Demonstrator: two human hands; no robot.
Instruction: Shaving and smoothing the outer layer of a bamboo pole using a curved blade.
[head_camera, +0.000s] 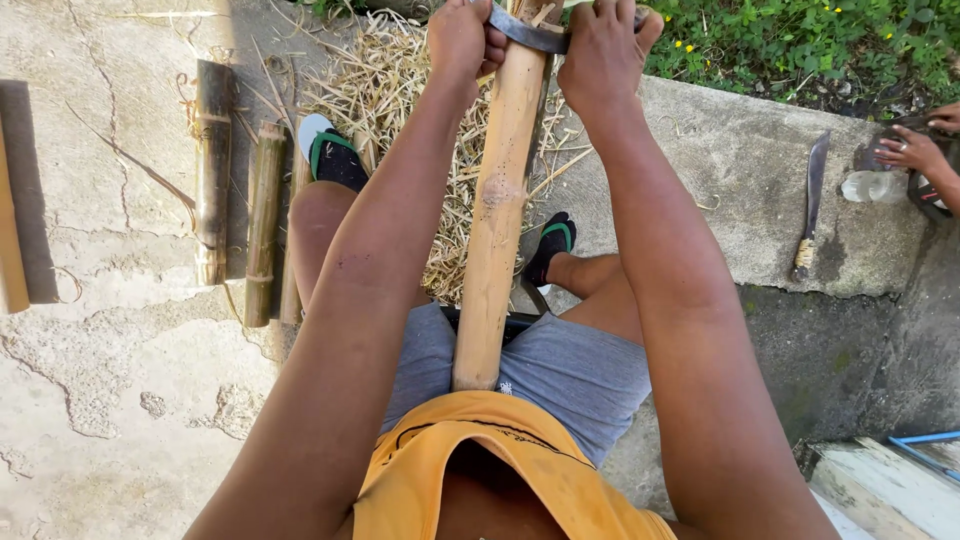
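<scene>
A pale, peeled bamboo pole (497, 210) runs from my belly up between my knees toward the top of the view. Across its far end lies a dark curved metal blade (530, 36). My left hand (462, 38) grips the blade's left end and my right hand (602, 50) grips its right end, both fists closed, one on each side of the pole. Both arms are stretched straight out. Under the pole lies a heap of pale bamboo shavings (400, 90).
Dark unpeeled bamboo pieces (213, 170) lie on the cracked concrete at left. A long knife (812, 200) rests on the concrete ledge at right, near another person's hands (915, 150) and a clear bottle (872, 186). Green plants grow beyond the ledge.
</scene>
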